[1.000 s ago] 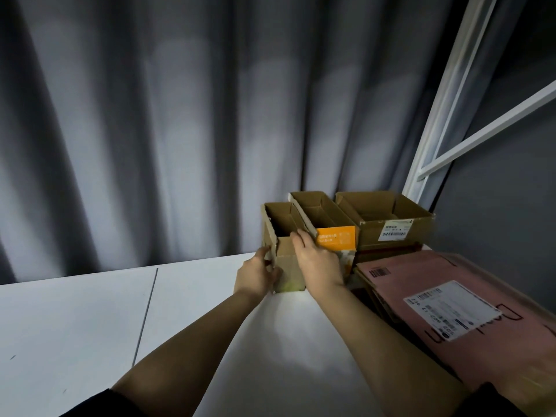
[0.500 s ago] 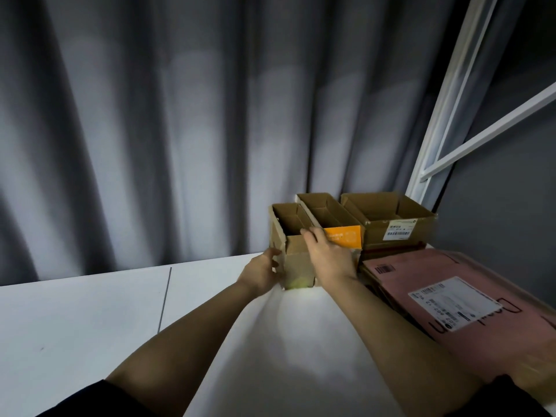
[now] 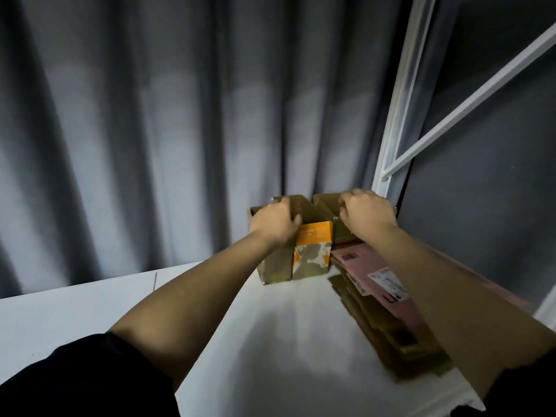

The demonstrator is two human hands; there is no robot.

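Cardboard boxes line the desk's back edge against the curtain. Left grip clutches the leftmost rim, right grip the rightmost. Flattened cartons crowd the right side, and white desk stretches leftward.

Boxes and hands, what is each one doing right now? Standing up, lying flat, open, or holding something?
left brown box: upright, rim gripped.
orange-fronted box: upright, top open, between the other two.
right brown box: upright, mostly hidden.
left hand: grips the left brown box.
right hand: fingers curled over the right brown box.
pink mailer: lying flat on flattened cardboard.
curtain: drawn closed.
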